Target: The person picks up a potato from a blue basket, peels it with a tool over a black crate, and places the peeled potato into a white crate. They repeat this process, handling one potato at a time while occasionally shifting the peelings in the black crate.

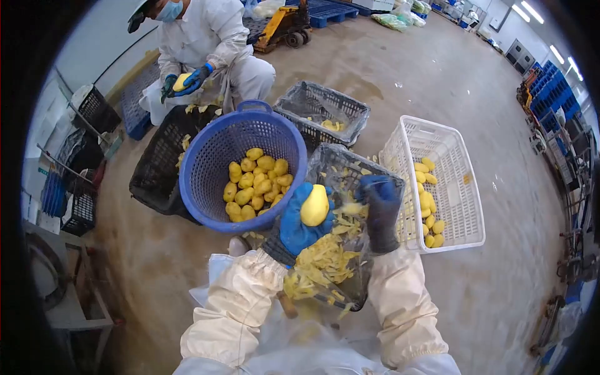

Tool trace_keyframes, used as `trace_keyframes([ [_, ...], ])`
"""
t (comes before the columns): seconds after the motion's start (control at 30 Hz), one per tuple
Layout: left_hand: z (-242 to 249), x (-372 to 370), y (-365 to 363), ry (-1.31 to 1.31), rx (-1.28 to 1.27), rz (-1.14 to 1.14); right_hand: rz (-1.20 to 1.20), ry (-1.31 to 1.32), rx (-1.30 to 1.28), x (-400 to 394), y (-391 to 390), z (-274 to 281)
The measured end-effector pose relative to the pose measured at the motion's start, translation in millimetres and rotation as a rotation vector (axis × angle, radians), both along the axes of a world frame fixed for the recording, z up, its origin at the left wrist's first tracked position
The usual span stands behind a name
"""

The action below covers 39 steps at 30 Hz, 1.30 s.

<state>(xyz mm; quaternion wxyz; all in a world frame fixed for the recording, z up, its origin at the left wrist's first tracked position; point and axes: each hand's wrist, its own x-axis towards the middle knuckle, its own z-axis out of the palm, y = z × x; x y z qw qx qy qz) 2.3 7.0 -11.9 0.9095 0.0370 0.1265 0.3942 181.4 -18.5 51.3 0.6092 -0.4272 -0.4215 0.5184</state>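
My left hand [299, 226], in a blue glove, grips a peeled yellow mango [314, 205] upright over a dark crate [350, 164] heaped with yellow peel strips [322, 259]. My right hand [380, 209], also gloved in dark blue, hovers just right of the fruit above the peels; a small blurred yellow piece sits at its fingertips, and whether it holds a tool I cannot tell. White sleeves cover both my forearms.
A round blue basket [212, 169] of peeled mangoes leans on a black crate at left. A white crate [456, 187] with a few peeled mangoes stands right. Another dark crate [325, 106] sits behind. A co-worker in white [206, 44] crouches at the back holding a mango. Wet concrete floor all around.
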Motion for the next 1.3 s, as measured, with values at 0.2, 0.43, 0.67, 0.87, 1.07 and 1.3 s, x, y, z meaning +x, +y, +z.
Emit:
trace_keyframes([
  [0.2,8.8,3.9,6.6,-0.099,-0.031,0.089,0.166,-0.179,0.130,-33.9,-13.4,-24.8],
  [0.43,7.3,-0.9,3.6,-0.187,0.072,-0.061,-0.108,0.012,0.092,1.9,9.0,-30.8],
  [0.67,29.3,5.9,0.8,-0.061,0.042,0.027,0.161,-0.190,-0.016,-21.5,-11.2,-8.2],
  [0.87,31.2,9.7,-11.3,0.259,0.205,-0.095,-0.177,-0.045,0.039,14.4,9.8,-17.2],
  [1.07,34.4,2.5,-16.5,0.449,0.600,0.026,-0.296,-0.084,0.085,36.9,21.9,-44.1],
  [1.3,48.5,2.1,-11.2,1.030,1.058,0.216,0.006,0.017,-0.075,19.3,6.2,-1.4],
])
